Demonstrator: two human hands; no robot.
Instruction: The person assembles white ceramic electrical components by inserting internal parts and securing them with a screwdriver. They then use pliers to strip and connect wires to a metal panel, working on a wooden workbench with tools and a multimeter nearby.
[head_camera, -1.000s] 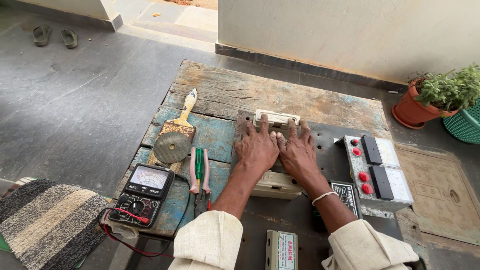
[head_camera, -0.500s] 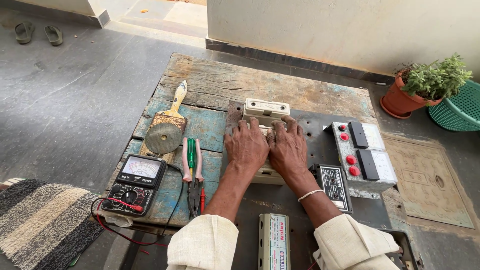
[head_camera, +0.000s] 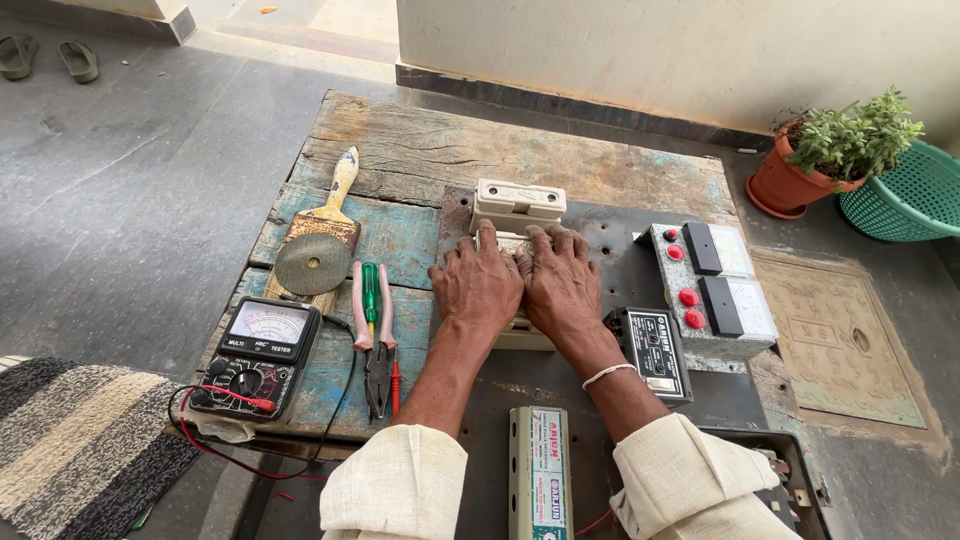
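i see both hands side by side on a cream fuse block (head_camera: 517, 205) that sits on a grey metal plate (head_camera: 610, 250) on the worn wooden board (head_camera: 450, 150). the left hand (head_camera: 478, 285) lies palm down, fingers together and pressed flat on the block's near part. the right hand (head_camera: 560, 285) touches it thumb to thumb, fingers also together and flat on the block; neither hand is wrapped around anything that i can make out. the block's upper piece shows just beyond the fingertips. left of the hands lie pliers (head_camera: 375, 340) with a green screwdriver (head_camera: 369, 295) on them, then a meter (head_camera: 262, 355), a brush (head_camera: 325, 225) and a grinding disc (head_camera: 313, 264). right of the hands are a small black box (head_camera: 650, 350) and a grey panel (head_camera: 715, 290) with red buttons.
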